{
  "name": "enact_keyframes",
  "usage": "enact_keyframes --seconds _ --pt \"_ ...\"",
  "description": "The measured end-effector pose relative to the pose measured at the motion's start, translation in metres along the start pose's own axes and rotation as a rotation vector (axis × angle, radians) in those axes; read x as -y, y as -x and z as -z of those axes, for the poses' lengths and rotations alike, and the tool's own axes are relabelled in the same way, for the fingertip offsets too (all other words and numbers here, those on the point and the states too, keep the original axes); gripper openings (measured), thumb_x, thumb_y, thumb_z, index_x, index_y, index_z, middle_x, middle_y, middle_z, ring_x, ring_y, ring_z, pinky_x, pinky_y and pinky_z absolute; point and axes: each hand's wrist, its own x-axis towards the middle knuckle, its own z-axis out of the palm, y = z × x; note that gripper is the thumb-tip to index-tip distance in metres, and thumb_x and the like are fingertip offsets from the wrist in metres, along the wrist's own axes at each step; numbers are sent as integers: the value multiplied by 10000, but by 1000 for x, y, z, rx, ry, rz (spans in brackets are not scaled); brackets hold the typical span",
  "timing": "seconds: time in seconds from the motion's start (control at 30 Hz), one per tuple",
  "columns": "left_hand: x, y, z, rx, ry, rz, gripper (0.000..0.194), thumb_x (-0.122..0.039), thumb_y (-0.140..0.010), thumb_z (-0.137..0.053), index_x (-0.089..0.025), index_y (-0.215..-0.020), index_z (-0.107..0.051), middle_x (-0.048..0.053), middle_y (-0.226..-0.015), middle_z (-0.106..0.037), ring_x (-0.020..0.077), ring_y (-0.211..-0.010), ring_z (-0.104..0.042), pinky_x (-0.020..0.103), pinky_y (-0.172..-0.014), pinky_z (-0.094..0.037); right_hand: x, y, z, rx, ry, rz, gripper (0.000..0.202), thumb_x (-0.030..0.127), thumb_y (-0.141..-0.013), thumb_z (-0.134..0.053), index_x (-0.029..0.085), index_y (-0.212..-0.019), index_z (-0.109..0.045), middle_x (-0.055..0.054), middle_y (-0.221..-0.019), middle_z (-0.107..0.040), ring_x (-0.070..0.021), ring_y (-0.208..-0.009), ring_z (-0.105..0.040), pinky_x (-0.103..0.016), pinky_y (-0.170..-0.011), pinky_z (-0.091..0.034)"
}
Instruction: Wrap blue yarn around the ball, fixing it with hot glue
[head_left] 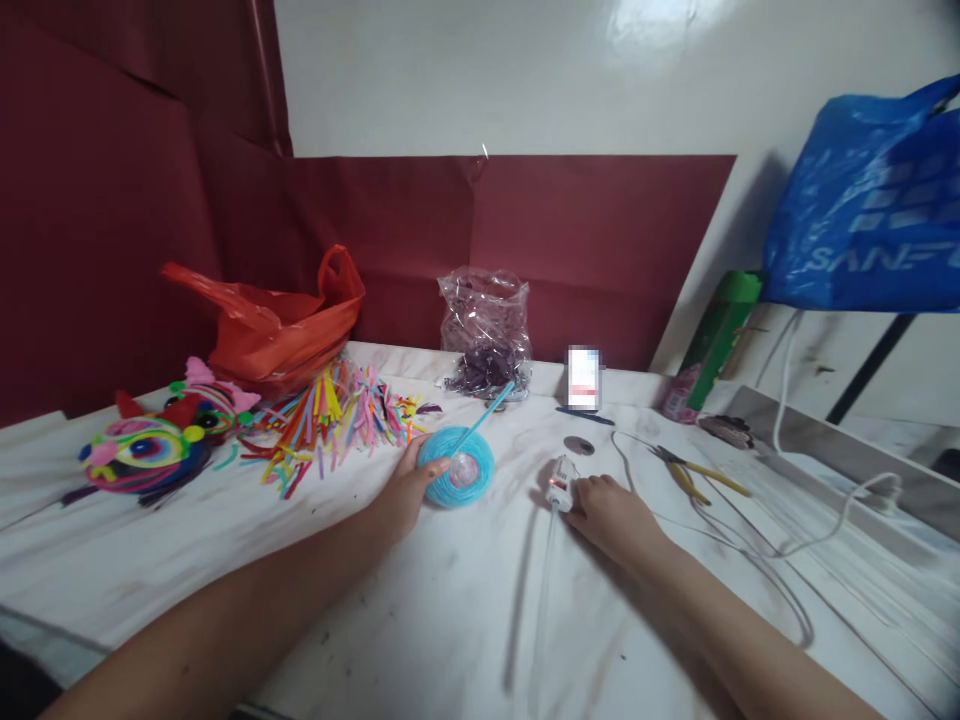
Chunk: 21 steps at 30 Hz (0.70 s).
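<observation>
My left hand grips the left edge of a round, light-blue coil, its thumb lying over the front. The coil looks like wound pipe cleaner, with a pale, shiny pinkish centre. A straight blue end sticks out of it up and to the right. My right hand is closed around a white hot glue gun with a small orange-red light. From the gun's back a clear glue stick runs toward me. The gun's nozzle is hard to make out. Coil and gun are apart.
At left lie colourful fish-like figures, bundles of pipe cleaners and a red plastic bag. Behind are a clear bag and a phone. Yellow-handled pliers, cables and a blue bag occupy the right.
</observation>
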Motion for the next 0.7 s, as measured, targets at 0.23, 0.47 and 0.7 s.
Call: enact_keyframes --seconds 0.23,0.47,0.7 --pt "-3 9 -12 -27 -254 -9 577 -311 -607 -723 -219 -1127 -490 34 -973 -613 207 -874 -596 303 -740 -477 8 11 17 -395 -88 194 167 167 -849 -484 149 -868 -649 -134 -892 -694 -279 -903 -620 -389 -742 -490" --pt "0 16 -21 89 -461 -138 691 -289 -511 -797 -189 -1128 -505 106 -1193 -551 303 -1122 -505 375 -933 -404 42 27 23 -814 -162 592 251 129 -897 -496 163 -1141 -543 -159 -1249 -595 -297 -1240 -472 -542 -996 -379" --pt "5 15 -18 98 -502 -172 731 -298 -515 -815 -200 -1166 -498 103 -1176 -569 316 -1132 -507 389 -945 -403 51 33 10 -572 -471 459 162 183 -945 -417 177 -949 -579 -51 -757 -646 -158 -659 -608 -260 -581 -475"
